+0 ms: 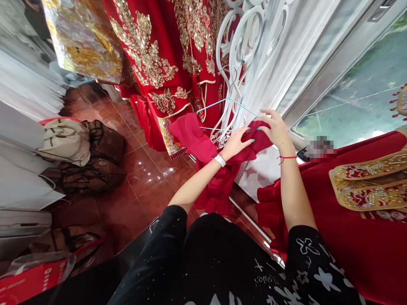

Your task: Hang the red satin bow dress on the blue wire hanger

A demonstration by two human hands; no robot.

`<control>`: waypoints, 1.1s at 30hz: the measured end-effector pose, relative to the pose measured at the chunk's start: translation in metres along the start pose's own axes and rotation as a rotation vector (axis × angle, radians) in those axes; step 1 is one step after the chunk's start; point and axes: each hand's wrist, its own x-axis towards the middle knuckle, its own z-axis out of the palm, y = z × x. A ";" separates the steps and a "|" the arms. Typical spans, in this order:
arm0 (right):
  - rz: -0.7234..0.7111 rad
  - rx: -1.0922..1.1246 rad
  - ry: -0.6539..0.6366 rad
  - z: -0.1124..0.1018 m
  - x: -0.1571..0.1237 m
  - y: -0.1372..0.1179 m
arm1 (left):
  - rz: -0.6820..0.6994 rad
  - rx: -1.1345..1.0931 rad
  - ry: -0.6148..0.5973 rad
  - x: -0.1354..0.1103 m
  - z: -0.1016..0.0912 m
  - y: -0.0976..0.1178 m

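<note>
A plain red garment (203,146) hangs over a light blue wire hanger (222,103) hooked on a white ornate metal rack (241,51). My left hand (237,142) lies on the cloth near the hanger's bar, fingers pressed to the fabric and pinching it. My right hand (275,127) grips the same red cloth at the hanger's right end, fingers curled over it. A white watch sits on my left wrist, a red string on my right.
Red gowns with gold embroidery (159,55) hang behind the rack. Bags (92,156) sit on the brown tiled floor at left. A red-covered surface with gold embroidered pieces (369,182) is at right, below a window (356,97).
</note>
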 end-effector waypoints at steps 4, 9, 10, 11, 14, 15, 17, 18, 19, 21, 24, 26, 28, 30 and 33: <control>-0.018 0.011 -0.050 -0.006 0.009 -0.004 | -0.098 -0.146 0.073 0.021 0.033 -0.010; 0.087 -0.088 -0.034 0.001 0.028 -0.008 | -0.167 -0.148 -0.047 0.028 0.029 -0.016; 0.106 -0.101 -0.032 0.005 0.029 -0.009 | -0.181 -0.140 -0.058 0.026 0.024 -0.014; 0.125 -0.110 -0.022 0.010 0.030 -0.011 | -0.190 -0.122 -0.057 0.022 0.018 -0.010; 0.194 -0.140 0.060 0.028 0.026 -0.016 | -0.151 0.006 0.041 -0.001 -0.017 0.009; 0.221 -0.149 0.097 0.035 0.024 -0.017 | -0.116 0.065 0.113 -0.011 -0.034 0.016; 0.281 -0.157 0.157 0.047 0.021 -0.019 | -0.075 0.255 0.325 -0.030 -0.073 0.028; 0.312 -0.155 0.180 0.053 0.020 -0.019 | -0.108 0.367 0.433 -0.037 -0.093 0.030; 0.338 -0.148 0.198 0.057 0.020 -0.019 | -0.177 0.478 0.550 -0.043 -0.113 0.030; 0.375 -0.130 0.215 0.063 0.022 -0.020 | -0.322 0.642 0.649 -0.048 -0.144 0.023; 0.406 -0.123 0.180 0.064 0.027 -0.022 | -0.423 0.681 0.566 -0.045 -0.163 0.001; 0.418 -0.143 0.147 0.063 0.029 -0.023 | -0.445 0.667 0.511 -0.041 -0.159 -0.011; 0.410 -0.167 0.144 0.062 0.029 -0.024 | -0.470 0.682 0.504 -0.037 -0.150 -0.018; 0.396 -0.189 0.160 0.061 0.027 -0.025 | -0.501 0.698 0.511 -0.035 -0.141 -0.020; 0.390 -0.219 0.183 0.061 0.025 -0.026 | -0.524 0.684 0.504 -0.034 -0.138 -0.022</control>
